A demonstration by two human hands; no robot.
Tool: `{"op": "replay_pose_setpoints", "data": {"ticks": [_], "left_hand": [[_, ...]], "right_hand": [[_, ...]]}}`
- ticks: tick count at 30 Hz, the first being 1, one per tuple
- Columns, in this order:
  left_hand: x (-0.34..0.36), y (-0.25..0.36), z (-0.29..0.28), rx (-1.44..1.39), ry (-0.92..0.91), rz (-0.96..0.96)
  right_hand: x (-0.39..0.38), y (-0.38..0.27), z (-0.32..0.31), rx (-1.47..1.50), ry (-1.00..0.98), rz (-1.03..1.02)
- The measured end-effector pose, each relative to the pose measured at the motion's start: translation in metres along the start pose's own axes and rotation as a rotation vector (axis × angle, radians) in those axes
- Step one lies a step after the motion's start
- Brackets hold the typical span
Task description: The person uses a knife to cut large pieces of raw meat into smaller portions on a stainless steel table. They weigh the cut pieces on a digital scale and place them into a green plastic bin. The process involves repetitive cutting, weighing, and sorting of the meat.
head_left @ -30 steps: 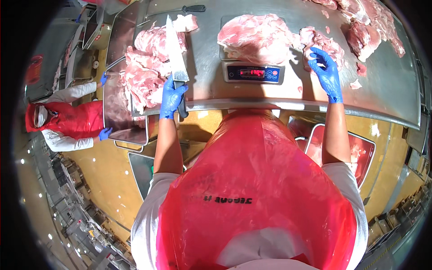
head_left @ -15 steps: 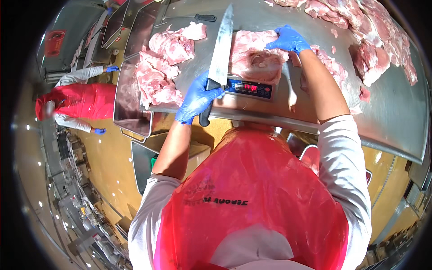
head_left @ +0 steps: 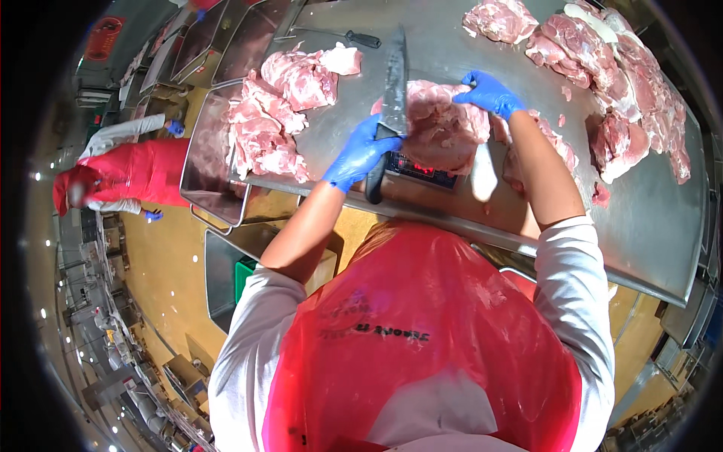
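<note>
My left hand [head_left: 360, 157], in a blue glove, is closed round the black handle of a large knife [head_left: 395, 83]. The wide blade points away from me, along the left side of a slab of pink raw meat [head_left: 444, 124]. My right hand [head_left: 491, 95], also gloved in blue, grips the slab's far right edge. Under the slab's near edge is a digital scale [head_left: 425, 175] with a red lit display, partly covered. Whether the slab rests on the scale or is lifted off it, I cannot tell. A white elongated thing [head_left: 483, 177] lies right of the scale.
Cut meat pieces [head_left: 267, 128] lie at the left of the steel table [head_left: 633, 237], beside a metal bin [head_left: 215, 184]. A larger meat pile [head_left: 633, 90] covers the far right. A black-handled rod [head_left: 363, 39] lies beyond. A co-worker in a red apron [head_left: 143, 169] stands at left.
My left hand and the knife have moved right, against the slab's left side. The slab has shifted slightly right and nearer, covering more of the scale. My right hand keeps its grip.
</note>
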State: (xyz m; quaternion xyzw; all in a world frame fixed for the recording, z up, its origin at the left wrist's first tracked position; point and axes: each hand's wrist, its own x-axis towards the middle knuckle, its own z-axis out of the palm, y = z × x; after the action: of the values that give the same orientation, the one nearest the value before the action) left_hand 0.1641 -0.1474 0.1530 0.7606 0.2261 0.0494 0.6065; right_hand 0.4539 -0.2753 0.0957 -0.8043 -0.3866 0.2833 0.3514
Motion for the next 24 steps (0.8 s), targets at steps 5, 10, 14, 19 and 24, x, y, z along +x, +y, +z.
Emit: {"op": "replay_pose_setpoints", "data": {"ticks": [5,10,14,19,24], "left_hand": [[0.049,-0.038,0.014,-0.101,0.128,0.275],[0.079,-0.03,-0.002,-0.047,-0.022,0.083],[0.087,-0.04,-0.025,0.034,-0.059,0.067],[0.077,-0.034,-0.018,-0.181,-0.22,-0.001],[0.07,-0.045,-0.014,-0.261,-0.239,0.036]], "right_hand": [[0.019,-0.001,0.014,-0.122,-0.028,0.159],[0.019,0.05,0.008,0.021,0.405,0.053],[-0.006,0.004,0.022,-0.236,0.329,0.343],[-0.018,0.015,0.03,0.0,0.529,0.392],[-0.02,0.021,0.047,0.214,0.681,0.24]]}}
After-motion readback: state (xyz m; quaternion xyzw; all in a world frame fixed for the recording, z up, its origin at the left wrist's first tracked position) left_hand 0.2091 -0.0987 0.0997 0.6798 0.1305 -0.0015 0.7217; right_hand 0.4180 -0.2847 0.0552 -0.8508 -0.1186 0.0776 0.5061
